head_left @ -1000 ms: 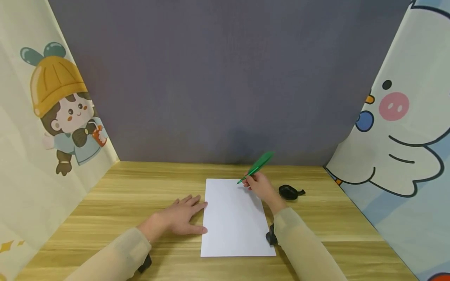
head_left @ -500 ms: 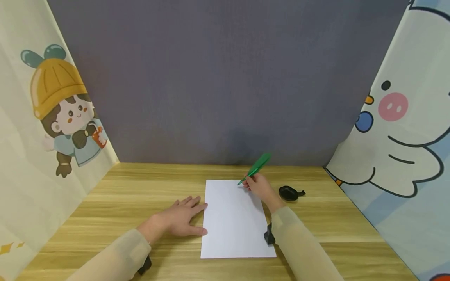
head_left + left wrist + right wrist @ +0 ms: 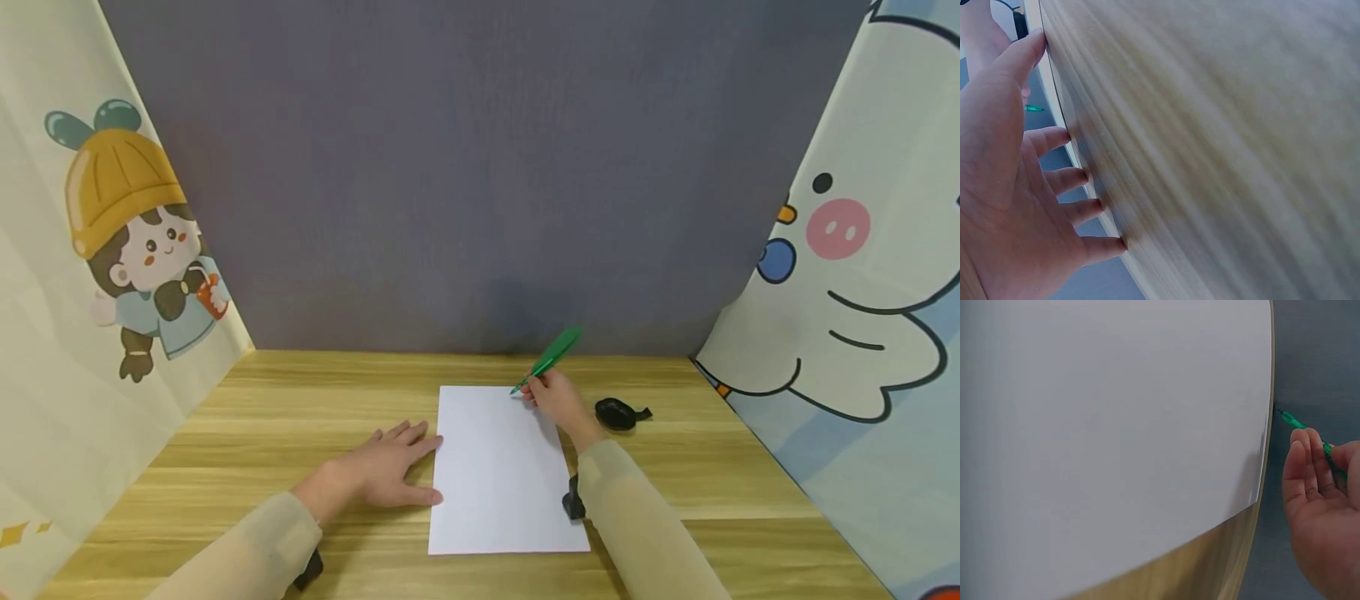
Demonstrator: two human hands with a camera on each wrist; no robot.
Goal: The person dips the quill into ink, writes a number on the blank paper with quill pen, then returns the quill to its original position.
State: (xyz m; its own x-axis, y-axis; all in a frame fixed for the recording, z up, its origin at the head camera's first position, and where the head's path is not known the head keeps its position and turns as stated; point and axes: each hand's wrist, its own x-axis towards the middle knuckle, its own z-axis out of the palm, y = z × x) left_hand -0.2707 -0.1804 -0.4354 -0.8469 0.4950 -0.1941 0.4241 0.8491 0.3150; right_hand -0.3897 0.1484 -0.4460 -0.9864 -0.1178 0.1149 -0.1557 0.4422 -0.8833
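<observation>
A white sheet of paper (image 3: 498, 475) lies upright in front of me on the wooden table. My right hand (image 3: 558, 404) pinches a green feather pen (image 3: 551, 357) between thumb and fingers, its tip close over the paper's upper right part. In the right wrist view the pen (image 3: 1292, 419) points away past the fingertips of the right hand (image 3: 1325, 500). Fingers spread, my left hand (image 3: 386, 471) rests on the table, with thumb and index fingertips at the sheet's left edge. The left wrist view shows the palm of that hand (image 3: 1016, 187) and its fingertips on the tabletop.
To the right of the right hand lies a small black oval object (image 3: 615, 414) with a short tab. The wooden table (image 3: 315, 383) ends at a dark grey panel (image 3: 480, 183). Cartoon-printed sheets (image 3: 45, 250) flank both sides.
The pen's tip has shifted very slightly to the right along the upper part of the paper. My left hand stays in its place beside the sheet.
</observation>
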